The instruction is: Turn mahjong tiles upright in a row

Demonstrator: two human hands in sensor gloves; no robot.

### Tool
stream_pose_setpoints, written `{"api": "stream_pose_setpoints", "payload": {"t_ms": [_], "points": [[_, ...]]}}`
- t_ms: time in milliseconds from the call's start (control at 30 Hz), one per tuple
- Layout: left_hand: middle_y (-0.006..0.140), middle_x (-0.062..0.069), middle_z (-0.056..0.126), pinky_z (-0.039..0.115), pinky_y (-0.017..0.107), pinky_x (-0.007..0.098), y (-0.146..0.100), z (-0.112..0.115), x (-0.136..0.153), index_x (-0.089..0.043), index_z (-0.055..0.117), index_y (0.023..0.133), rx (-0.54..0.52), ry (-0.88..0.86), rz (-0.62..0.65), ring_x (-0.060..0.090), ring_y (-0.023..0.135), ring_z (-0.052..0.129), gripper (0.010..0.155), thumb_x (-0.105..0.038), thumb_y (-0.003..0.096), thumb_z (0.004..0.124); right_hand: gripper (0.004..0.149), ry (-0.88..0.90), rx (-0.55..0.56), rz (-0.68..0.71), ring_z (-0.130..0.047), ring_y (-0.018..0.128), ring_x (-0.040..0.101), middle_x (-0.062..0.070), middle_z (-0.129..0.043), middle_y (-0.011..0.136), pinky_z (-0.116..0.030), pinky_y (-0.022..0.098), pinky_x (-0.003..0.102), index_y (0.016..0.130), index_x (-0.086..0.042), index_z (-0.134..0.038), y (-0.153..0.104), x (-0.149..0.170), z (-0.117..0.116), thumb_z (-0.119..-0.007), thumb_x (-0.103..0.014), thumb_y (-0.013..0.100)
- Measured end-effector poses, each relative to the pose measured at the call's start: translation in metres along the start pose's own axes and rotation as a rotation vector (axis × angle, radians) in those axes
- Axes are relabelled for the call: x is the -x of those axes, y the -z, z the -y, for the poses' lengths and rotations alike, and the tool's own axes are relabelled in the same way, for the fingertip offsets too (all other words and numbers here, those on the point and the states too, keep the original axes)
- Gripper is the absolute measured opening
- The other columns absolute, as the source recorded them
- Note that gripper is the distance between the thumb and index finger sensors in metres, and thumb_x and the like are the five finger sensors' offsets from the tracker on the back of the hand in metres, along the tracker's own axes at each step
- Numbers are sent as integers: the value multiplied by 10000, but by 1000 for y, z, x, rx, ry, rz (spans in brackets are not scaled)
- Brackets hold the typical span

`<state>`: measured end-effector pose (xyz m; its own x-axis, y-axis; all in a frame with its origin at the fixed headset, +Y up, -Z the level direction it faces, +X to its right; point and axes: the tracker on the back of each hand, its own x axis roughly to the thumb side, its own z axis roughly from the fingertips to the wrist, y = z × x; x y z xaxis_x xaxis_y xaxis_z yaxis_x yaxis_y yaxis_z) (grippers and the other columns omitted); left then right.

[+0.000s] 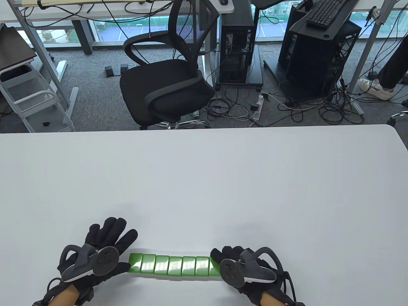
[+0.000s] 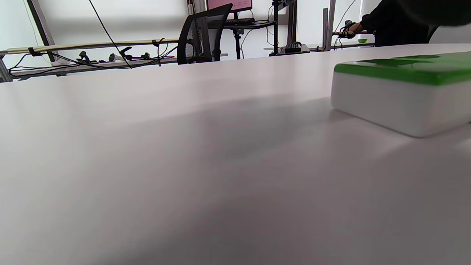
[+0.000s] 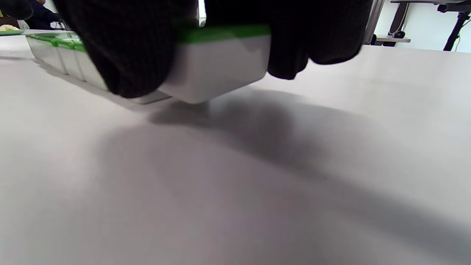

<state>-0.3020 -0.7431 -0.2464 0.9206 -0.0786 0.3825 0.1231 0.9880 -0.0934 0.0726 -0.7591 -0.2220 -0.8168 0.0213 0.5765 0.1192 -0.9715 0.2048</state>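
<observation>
A row of several mahjong tiles lies flat with green backs up near the table's front edge. My left hand rests at the row's left end with fingers stretched out and spread; the thumb side is next to the first tile. No fingers show in the left wrist view. My right hand is at the row's right end. Its fingers grip the end tile from above, and the tile is tipped with one edge off the table. The other tiles run off to the left behind it.
The white table stretches far beyond the row. Past its far edge stand a black office chair, computer towers and floor cables.
</observation>
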Motion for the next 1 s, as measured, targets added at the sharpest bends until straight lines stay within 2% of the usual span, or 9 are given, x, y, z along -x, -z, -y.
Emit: {"api": "stream_pose_setpoints", "payload": {"t_ms": [300, 500, 633, 700, 800, 933, 1000], "points": [[1179, -133, 71, 266, 852, 604, 7, 12, -8, -521, 193, 1021, 95, -60, 84, 223, 1186, 147, 899, -739, 292, 672, 834, 8, 24, 2, -642, 918, 450, 112, -555, 1098, -647, 674, 566, 1045, -300, -322, 7, -1, -9, -830, -380, 389], [1184, -75, 435, 561, 779, 569, 6, 9, -16, -424, 358, 1040, 36, -44, 141, 262, 1121, 562, 904, -693, 270, 747, 821, 62, 28, -13, -585, 927, 459, 117, -504, 1110, -616, 691, 561, 1045, -304, -297, 6, 1, -14, -804, -389, 405], [1154, -52, 531, 681, 703, 511, 4, 7, -24, -404, 417, 1034, 5, -16, 176, 245, 1031, 715, 895, -668, 260, 782, 854, 81, 16, -39, -529, 929, 538, 124, -359, 1148, -597, 679, 612, 1049, -315, -244, 2, 3, -14, -775, -486, 403], [1137, -48, 574, 740, 642, 479, 5, 7, -28, -405, 437, 1029, -7, 3, 185, 237, 974, 790, 889, -659, 255, 794, 860, 40, 34, -79, -547, 913, 540, 167, -337, 1144, -649, 644, 589, 1058, -303, -258, -2, 6, -12, -748, -548, 394], [1109, -44, 632, 816, 516, 427, 8, 12, -33, -411, 444, 1025, 24, 27, 199, 216, 832, 915, 883, -658, 254, 797, 858, 15, 54, -95, -698, 792, 497, 175, -402, 1131, -746, 551, 489, 1064, -293, -291, -6, 11, -12, -728, -587, 386], [1083, -29, 671, 843, 436, 381, 11, 15, -39, -409, 455, 1023, 1, 48, 213, 238, 740, 937, 884, -674, 249, 788, 851, 0, 61, -89, -762, 661, 474, 173, -475, 1109, -790, 442, 401, 1062, -279, -318, -8, 12, -16, -726, -591, 384], [1069, -26, 696, 844, 399, 374, 13, 17, -44, -405, 462, 1027, -17, 49, 212, 268, 688, 937, 894, -726, 243, 749, 853, 6, 69, -69, -756, 608, 489, 174, -483, 1103, -798, 399, 359, 1063, -275, -317, -6, 9, -18, -721, -598, 385]]}}
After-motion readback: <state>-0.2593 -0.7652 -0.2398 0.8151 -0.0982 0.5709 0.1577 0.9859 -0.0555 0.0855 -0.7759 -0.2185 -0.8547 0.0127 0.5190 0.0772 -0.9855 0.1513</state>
